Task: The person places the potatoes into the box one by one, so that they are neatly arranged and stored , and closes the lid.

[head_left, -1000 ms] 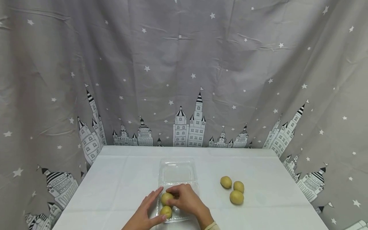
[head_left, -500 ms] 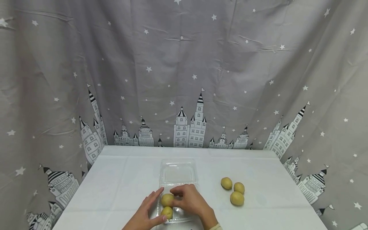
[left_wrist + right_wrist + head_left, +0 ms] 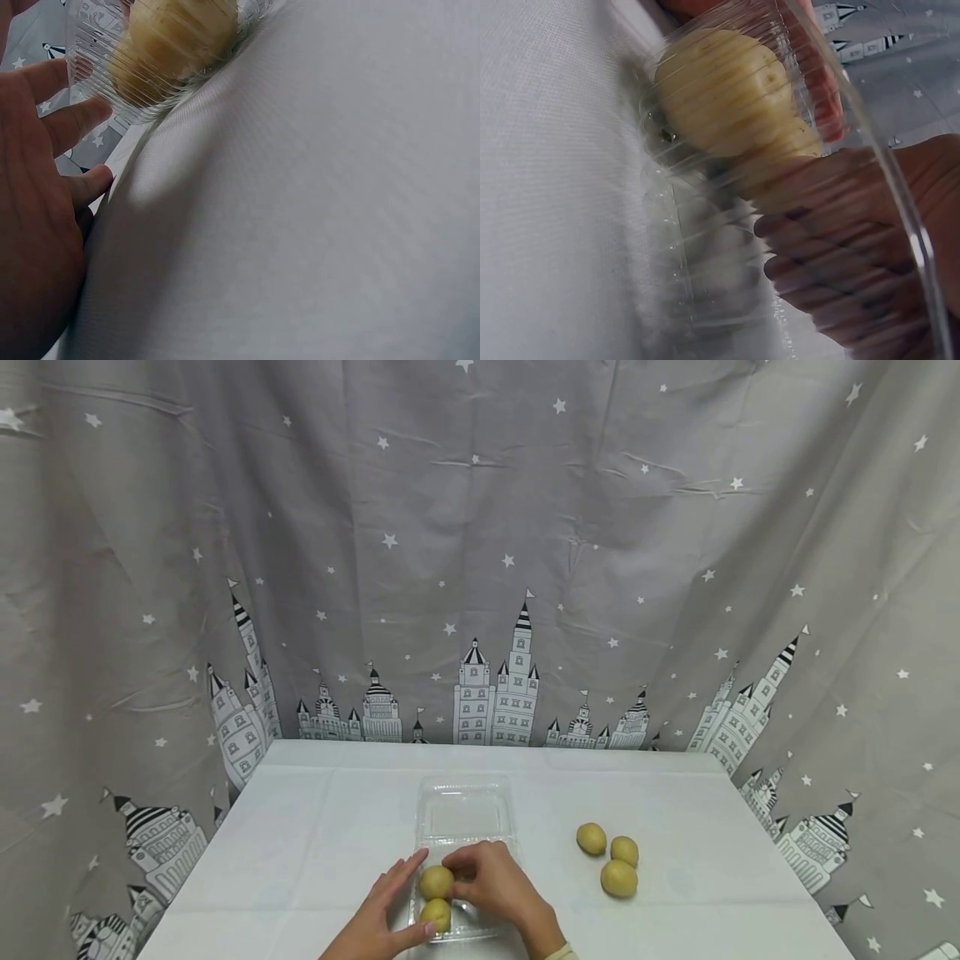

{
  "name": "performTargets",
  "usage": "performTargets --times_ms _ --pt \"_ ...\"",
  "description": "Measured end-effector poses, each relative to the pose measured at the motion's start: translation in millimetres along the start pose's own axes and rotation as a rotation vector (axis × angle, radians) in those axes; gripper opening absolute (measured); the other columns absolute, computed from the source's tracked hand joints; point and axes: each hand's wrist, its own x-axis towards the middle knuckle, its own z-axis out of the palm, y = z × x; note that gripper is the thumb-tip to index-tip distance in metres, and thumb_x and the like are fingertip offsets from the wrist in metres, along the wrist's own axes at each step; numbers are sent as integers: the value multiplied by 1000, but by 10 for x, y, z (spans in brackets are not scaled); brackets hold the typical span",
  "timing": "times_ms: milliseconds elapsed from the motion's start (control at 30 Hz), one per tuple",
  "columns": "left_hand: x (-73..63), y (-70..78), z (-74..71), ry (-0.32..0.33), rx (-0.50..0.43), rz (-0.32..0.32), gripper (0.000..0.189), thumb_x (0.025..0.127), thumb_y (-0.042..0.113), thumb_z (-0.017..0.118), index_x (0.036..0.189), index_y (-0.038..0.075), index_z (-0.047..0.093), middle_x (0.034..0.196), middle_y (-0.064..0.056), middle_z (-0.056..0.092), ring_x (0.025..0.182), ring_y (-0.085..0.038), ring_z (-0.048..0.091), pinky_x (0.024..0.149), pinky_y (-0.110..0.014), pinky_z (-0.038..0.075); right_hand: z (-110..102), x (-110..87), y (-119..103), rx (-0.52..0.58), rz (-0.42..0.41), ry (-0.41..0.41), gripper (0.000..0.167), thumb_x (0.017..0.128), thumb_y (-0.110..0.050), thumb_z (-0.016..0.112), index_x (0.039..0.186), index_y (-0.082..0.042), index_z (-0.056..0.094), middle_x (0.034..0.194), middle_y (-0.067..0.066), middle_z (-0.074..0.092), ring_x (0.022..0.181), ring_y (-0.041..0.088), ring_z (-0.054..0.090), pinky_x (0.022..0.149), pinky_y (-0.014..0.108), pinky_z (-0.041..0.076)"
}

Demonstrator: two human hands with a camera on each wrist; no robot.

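Right fingers on far potato inside clear container

Right hand (image 3: 495, 885): fingers curled, thumb and index pinching the far potato (image 3: 437, 882) from its right and far sides. Near potato (image 3: 435, 913) sits just below it, both in the left half of the container's base. Left hand (image 3: 384, 910): fingers spread along the base's left wall, outside; thumb tip overlaps near potato's lower edge, contact unclear. Container (image 3: 463, 814) lies lid open, away from the person, on the white surface (image 3: 337, 827). Three loose potatoes (image 3: 618, 878) cluster to its right. Grey curtain (image 3: 420, 585) behind.
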Motion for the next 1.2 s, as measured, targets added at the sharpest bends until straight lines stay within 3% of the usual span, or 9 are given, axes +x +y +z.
performTargets --times_ms 233,567,900,1200 --pt "7 -8 -2 2 -5 6 94 90 39 89 170 28 41 177 -25 32 161 -67 17 114 -93 25 -46 -17 -33 -6 9 -1 31 87 -9 89 117 -7 84 109 2 85 97 11 81 89 25 64" --pt "18 -2 -4 -18 -11 -32 93 91 42 87 171 25 41 178 -18 35 163 -63 15 119 -91 16 -227 -72 -93 5 115 -28 39 90 -20 91 126 -9 82 122 6 83 107 18 81 95 33 66" --pt "-2 6 1 -1 8 -19 93 91 41 87 170 23 41 176 -22 36 161 -67 17 114 -94 22 -402 -200 -33 -30 66 -1 44 91 -26 91 130 -8 80 125 6 82 111 22 80 97 34 65" --pt "5 6 4 -11 -12 -19 93 91 41 87 170 24 41 178 -20 34 161 -66 15 114 -94 22 -614 -294 45 20 46 1 48 91 -29 91 132 -6 79 129 10 81 117 25 79 103 37 64"
